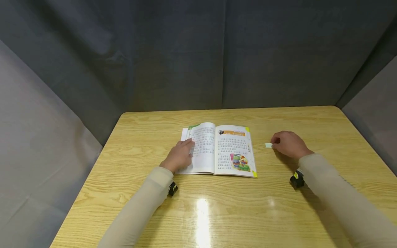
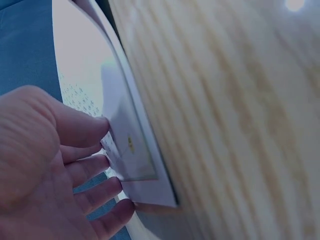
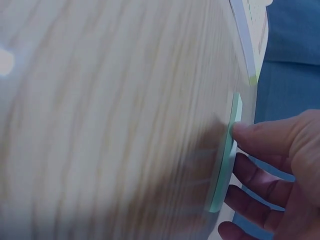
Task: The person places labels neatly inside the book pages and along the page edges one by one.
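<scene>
An illustrated book [image 1: 203, 148] lies open on the wooden table, printed text on both pages and a coloured picture at the lower right. My left hand [image 1: 182, 155] rests on the outer part of its left page, fingers fairly straight. The left wrist view shows the thumb [image 2: 82, 125] and fingertips at the page [image 2: 120, 110]. To the right of the book, my right hand [image 1: 289, 143] pinches one end of a small pale green sticky-note pad [image 1: 268, 145]. In the right wrist view the thumb presses the pad [image 3: 227, 157], close over the tabletop, with the fingers bent behind it.
The wooden table [image 1: 235, 210] has rounded far corners. Dark grey cloth [image 1: 176, 58] hangs behind it, and lighter cloth [image 1: 40, 144] hangs at the left. A black wrist camera [image 1: 297, 179] sits under the right sleeve, with another [image 1: 172, 188] under the left.
</scene>
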Demonstrator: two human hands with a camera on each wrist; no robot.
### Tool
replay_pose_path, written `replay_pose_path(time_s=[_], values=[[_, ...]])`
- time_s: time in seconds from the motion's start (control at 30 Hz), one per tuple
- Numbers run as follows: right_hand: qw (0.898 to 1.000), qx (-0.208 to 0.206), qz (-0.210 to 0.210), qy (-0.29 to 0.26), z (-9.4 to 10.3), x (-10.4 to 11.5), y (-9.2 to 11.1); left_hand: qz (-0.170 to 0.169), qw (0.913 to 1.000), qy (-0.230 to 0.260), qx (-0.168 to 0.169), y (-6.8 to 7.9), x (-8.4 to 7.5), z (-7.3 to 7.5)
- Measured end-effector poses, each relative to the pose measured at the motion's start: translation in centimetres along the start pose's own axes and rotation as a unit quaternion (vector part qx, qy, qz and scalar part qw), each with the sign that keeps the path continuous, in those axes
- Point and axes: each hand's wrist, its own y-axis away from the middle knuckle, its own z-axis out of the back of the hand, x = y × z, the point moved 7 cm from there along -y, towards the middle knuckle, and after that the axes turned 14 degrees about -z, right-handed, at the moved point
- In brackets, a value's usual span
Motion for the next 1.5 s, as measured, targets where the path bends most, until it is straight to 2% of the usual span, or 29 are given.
replay_pose_path(time_s=[0.2, 0.57, 0.83, 1.0, 1.2, 1.5], values=[[1.000, 0.013, 0.001, 0.004, 0.3, -1.0, -0.3, 0.002, 0.9999, -0.013, 0.006, -0.2, 0.0, -0.2], [1.000, 0.013, -0.011, 0.007, 0.7, -1.8, -0.7, 0.010, 0.9998, -0.014, 0.012, -0.1, 0.0, -0.3], [1.000, 0.015, -0.022, 0.012, 1.3, -3.7, -0.4, 0.003, 1.0000, -0.005, 0.005, -0.2, 0.0, -0.2], [0.999, 0.023, -0.017, 0.021, 1.2, -3.5, -0.8, 0.010, 0.9999, 0.001, 0.004, -0.2, 0.3, -0.4], [0.998, 0.051, -0.035, 0.023, 1.2, -3.5, -1.2, 0.014, 0.9998, 0.012, 0.008, -0.3, 0.4, -0.4], [0.997, 0.042, -0.051, 0.043, 1.9, -3.5, -1.1, 0.010, 0.9998, 0.000, 0.014, -0.3, 0.4, -0.3]])
